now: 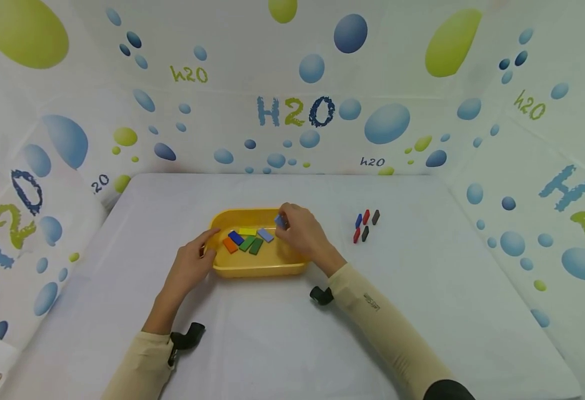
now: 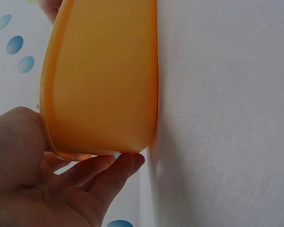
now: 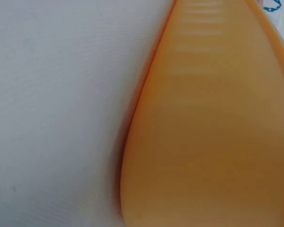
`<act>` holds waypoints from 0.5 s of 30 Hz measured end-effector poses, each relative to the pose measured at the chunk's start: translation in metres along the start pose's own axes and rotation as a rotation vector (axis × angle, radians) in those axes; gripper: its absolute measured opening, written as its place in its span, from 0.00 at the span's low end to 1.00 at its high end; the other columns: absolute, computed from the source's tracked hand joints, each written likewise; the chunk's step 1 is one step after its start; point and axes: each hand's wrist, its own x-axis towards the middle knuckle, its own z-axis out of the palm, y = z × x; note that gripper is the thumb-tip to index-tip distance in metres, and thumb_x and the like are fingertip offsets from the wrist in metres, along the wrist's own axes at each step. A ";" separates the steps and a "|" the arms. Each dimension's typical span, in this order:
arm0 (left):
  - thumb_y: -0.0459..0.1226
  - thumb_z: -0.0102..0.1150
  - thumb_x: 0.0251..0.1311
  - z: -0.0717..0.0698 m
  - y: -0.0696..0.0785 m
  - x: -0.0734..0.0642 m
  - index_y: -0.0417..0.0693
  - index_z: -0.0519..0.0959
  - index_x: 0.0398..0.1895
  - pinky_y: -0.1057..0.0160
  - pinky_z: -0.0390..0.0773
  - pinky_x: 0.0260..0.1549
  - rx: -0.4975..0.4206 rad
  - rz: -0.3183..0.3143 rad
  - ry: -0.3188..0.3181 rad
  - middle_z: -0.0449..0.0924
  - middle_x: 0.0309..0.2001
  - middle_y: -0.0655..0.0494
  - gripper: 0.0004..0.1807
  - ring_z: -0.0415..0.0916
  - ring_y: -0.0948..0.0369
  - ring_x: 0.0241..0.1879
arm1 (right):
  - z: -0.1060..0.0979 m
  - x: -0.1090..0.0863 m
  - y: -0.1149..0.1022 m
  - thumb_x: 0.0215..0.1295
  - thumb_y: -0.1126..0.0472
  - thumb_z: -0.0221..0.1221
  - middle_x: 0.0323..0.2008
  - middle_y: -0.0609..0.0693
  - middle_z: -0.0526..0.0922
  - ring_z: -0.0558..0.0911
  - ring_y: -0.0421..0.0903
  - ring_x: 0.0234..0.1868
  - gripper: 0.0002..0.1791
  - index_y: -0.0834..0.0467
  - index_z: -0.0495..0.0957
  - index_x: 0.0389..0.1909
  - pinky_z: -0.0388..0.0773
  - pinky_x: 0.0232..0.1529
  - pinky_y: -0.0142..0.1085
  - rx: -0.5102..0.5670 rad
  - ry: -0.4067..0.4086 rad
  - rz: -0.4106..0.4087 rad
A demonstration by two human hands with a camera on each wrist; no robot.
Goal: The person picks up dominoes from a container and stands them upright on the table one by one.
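Note:
A yellow tray (image 1: 259, 272) stands on the white table, with small domino-shaped blocks lying flat inside: orange (image 1: 229, 245), dark blue (image 1: 236, 238), yellow (image 1: 247, 231), light blue (image 1: 265, 235) and green (image 1: 255, 246). My left hand (image 1: 194, 261) grips the tray's left end; in the left wrist view its fingers (image 2: 109, 175) lie against the outer wall and the thumb's tip is hidden by the rim. Over the tray's right end, my right hand (image 1: 302, 233) pinches another light blue block (image 1: 280, 222). The right wrist view shows the tray's wall (image 3: 203, 142) but not the hand.
Right of the tray, a small group of similar blocks stands on the table: blue (image 1: 359, 220), red (image 1: 366, 216) and dark ones (image 1: 375, 217). Printed white sheets (image 1: 242, 72) with bubbles and lettering rise behind and beside the table.

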 end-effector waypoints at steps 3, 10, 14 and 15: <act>0.32 0.46 0.73 0.000 0.000 0.000 0.41 0.68 0.77 0.48 0.77 0.46 -0.001 0.003 0.001 0.68 0.70 0.31 0.29 0.73 0.45 0.48 | -0.002 -0.003 0.002 0.64 0.62 0.69 0.40 0.49 0.82 0.79 0.45 0.39 0.15 0.59 0.78 0.50 0.80 0.47 0.35 0.008 0.041 -0.029; 0.32 0.46 0.73 0.000 -0.001 0.000 0.41 0.68 0.77 0.51 0.77 0.42 0.000 0.004 0.000 0.69 0.69 0.31 0.29 0.74 0.45 0.44 | -0.007 -0.010 0.006 0.64 0.64 0.69 0.37 0.48 0.82 0.82 0.50 0.39 0.12 0.58 0.79 0.46 0.82 0.44 0.36 0.096 0.165 -0.098; 0.32 0.47 0.73 0.001 -0.001 0.000 0.41 0.68 0.76 0.52 0.77 0.41 0.005 0.014 0.005 0.70 0.69 0.31 0.29 0.74 0.46 0.44 | -0.011 -0.014 0.006 0.63 0.66 0.69 0.36 0.49 0.83 0.82 0.51 0.38 0.11 0.59 0.79 0.43 0.83 0.44 0.41 0.174 0.213 -0.119; 0.32 0.47 0.73 0.001 -0.001 0.000 0.41 0.68 0.76 0.51 0.77 0.41 0.003 0.015 0.006 0.70 0.68 0.31 0.28 0.74 0.46 0.43 | -0.012 -0.015 0.006 0.63 0.67 0.69 0.36 0.49 0.83 0.82 0.51 0.38 0.10 0.58 0.79 0.43 0.84 0.44 0.41 0.187 0.219 -0.117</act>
